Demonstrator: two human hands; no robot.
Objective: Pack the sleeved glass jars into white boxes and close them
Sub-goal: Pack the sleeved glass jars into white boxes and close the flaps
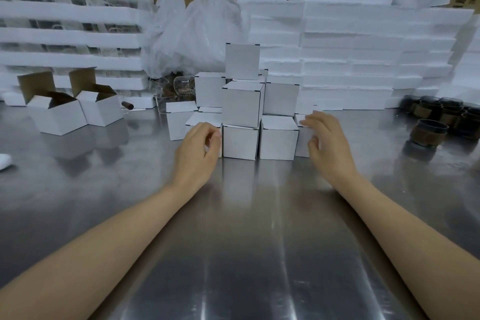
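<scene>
Closed white boxes (241,104) stand stacked three tiers high at the middle of the steel table (246,228). My left hand (198,149) curls round the partly hidden box (201,118) at the left end of the front row. On the box (302,147) at the right end, my right hand (326,138) has its fingers over the top and its thumb on the front face. Dark sleeved glass jars (428,132) are grouped at the far right. Two open white boxes (55,115) with raised flaps sit at the left.
Stacks of white foam sheets (350,60) wall off the back right, with more foam layers (70,34) at the back left. A clear plastic bag (192,28) and bare glass jars (183,86) lie behind the stack. Brown cartons rise at the rear.
</scene>
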